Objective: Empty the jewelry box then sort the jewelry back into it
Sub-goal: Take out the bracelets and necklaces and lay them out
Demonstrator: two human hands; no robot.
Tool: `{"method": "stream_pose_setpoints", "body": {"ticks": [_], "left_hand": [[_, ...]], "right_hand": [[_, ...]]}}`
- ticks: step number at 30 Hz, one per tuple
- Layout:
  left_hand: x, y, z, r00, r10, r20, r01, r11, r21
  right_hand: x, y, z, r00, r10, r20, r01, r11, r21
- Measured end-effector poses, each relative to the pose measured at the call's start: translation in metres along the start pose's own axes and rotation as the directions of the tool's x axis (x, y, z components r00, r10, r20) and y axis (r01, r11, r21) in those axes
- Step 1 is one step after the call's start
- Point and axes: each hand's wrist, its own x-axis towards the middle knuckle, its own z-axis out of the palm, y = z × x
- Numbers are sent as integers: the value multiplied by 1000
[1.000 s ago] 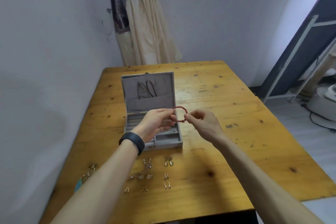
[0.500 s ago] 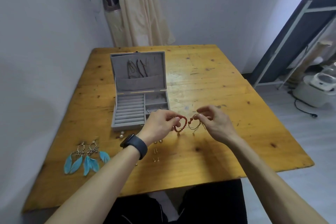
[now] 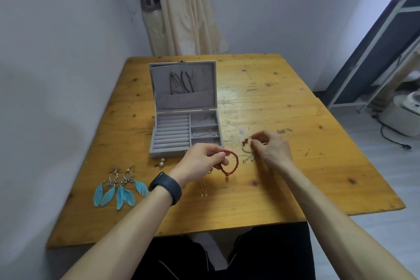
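Wooden table: left hand pinches red bracelet; right hand grips, seemingly, cord bracelet.

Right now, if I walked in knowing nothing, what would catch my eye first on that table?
Probably the two hands over the wooden table: the left hand holds a red bead bracelet, the right hand pinches a thin cord bracelet with a few red beads. Behind them stands the open grey jewelry box, and at the near left lie bright turquoise feather earrings.
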Motion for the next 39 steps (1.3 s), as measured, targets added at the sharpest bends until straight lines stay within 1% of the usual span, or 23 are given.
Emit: {"method": "stream_pose_setpoints", "body": {"ticks": [7, 14, 17, 19, 22, 23, 25, 27, 31, 33, 35, 37, 39], "left_hand": [[-1, 3, 3, 999, -28, 21, 30, 993, -116], [-1, 6, 9, 998, -38, 53, 46, 988, -147], [-2, 8, 12, 996, -45, 73, 58, 979, -194], [-3, 9, 13, 995, -44, 87, 63, 971, -229], [-5, 9, 15, 995, -47, 93, 69, 964, -257], [-6, 9, 15, 994, -48, 97, 71, 963, -260], [-7, 7, 17, 993, -43, 106, 70, 961, -267], [-8, 7, 20, 993, -38, 111, 68, 956, -284], [-10, 5, 27, 990, -25, 142, 68, 949, -307], [-10, 5, 31, 988, -24, 151, 70, 948, -311], [-11, 5, 33, 990, -22, 141, 58, 963, -263], [-11, 4, 33, 994, 2, 108, 12, 992, -125], [-11, 2, 30, 996, 37, 82, -38, 999, 16]], "right_hand": [[-2, -2, 3, 999, -37, -18, 35, 995, -97], [0, 1, 6, 999, -45, -16, 43, 994, -104], [0, 1, 5, 999, -39, -8, 39, 996, -84], [-6, 0, 2, 998, -42, -40, 41, 999, -21], [-28, 5, -2, 992, -32, -119, 46, 991, 122], [-38, 7, -3, 995, -11, -101, 31, 981, 191], [-57, 13, -2, 1000, 18, -18, -11, 945, 327], [-75, 17, -2, 998, 27, 65, -51, 910, 412], [-95, 17, -2, 988, -18, 153, -60, 870, 489], [-101, 16, -3, 987, -43, 154, -37, 877, 479], [-106, 16, -5, 991, -55, 123, -10, 882, 472], [-109, 16, -7, 994, -57, 88, 12, 893, 451], [-113, 16, -9, 996, -65, 63, 33, 909, 416]]}}
